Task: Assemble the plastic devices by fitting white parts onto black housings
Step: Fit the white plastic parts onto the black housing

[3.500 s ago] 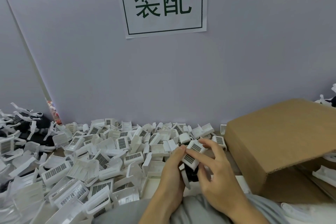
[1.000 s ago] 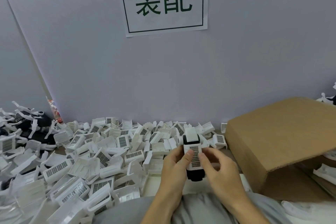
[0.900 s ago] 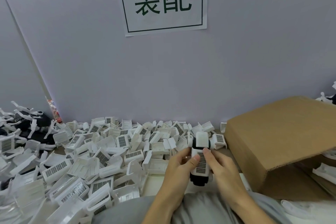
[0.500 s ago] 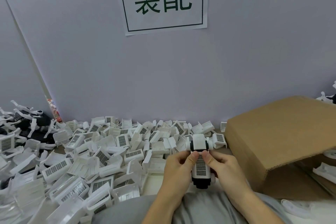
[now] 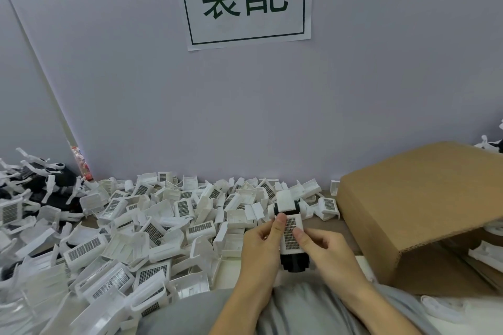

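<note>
Both hands hold one device upright in front of me: a black housing point(image 5: 295, 262) with a white grilled part point(image 5: 291, 234) lying on its face and a white cap at its top. My left hand point(image 5: 261, 247) grips it from the left, thumb tip on the upper edge of the grille. My right hand point(image 5: 326, 250) grips it from the right, thumb pressing on the grille's middle. The housing's lower back is hidden by my fingers.
A heap of loose white parts point(image 5: 152, 226) covers the table to the left and behind. Black and white pieces point(image 5: 40, 185) lie at the far left. A tilted cardboard box point(image 5: 424, 204) stands at the right. A paper sign point(image 5: 245, 0) hangs on the wall.
The device has gone from tilted and low to upright between both hands. The white grilled part now lies flat on the housing, and both thumbs have closed onto its face.
</note>
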`<move>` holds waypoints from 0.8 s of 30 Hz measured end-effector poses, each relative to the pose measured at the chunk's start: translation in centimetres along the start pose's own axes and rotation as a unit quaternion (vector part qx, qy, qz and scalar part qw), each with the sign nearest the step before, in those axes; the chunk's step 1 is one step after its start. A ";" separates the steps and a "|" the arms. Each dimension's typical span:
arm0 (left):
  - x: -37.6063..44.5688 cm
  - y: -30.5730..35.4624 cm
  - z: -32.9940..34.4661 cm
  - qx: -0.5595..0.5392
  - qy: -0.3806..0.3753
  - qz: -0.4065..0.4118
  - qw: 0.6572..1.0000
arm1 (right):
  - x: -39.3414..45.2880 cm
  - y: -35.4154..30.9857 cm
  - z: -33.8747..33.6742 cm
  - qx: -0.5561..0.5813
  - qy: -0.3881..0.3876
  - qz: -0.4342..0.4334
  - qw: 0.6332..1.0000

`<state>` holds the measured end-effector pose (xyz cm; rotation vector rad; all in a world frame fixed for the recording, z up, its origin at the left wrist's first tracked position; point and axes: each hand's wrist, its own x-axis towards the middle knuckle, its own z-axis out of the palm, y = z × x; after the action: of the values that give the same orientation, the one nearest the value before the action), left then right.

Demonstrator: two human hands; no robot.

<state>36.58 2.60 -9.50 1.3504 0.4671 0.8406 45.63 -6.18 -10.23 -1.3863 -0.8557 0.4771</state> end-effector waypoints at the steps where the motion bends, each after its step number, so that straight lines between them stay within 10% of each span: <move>1: 0.0 -0.1 0.0 -0.005 -0.007 -0.003 1.000 | -0.1 0.0 0.0 -0.010 -0.002 -0.005 1.000; 24: 0.1 -0.5 0.2 0.081 -0.091 0.018 0.992 | 0.5 0.9 -0.3 0.020 0.091 -0.016 0.996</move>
<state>36.93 2.57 -9.93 1.5735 0.3752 0.7116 46.38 -5.86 -10.92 -1.3539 -0.7159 0.3356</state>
